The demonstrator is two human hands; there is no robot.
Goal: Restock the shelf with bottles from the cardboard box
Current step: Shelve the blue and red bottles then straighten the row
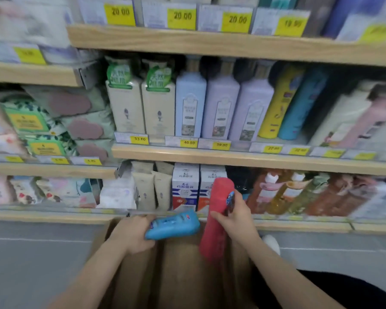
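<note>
Both bare forearms extended forward and upward over open brown cardboard box (pixel 183 270). Left hand (pixel 133 234) held left of box centre, fingers wrapped round lower end of blue plastic bottle (pixel 173 225), tilted near-horizontal. Right hand (pixel 234 216) raised above box's right side, clamped round mid-body of red cylindrical bottle (pixel 216 217), held near-upright.

a shop, wooden shelves (pixel 210 44) of toiletries, yellow price tags (pixel 181 18) (20.00)

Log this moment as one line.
left hand: holds blue bottle | right hand: holds red bottle | both over cardboard box
</note>
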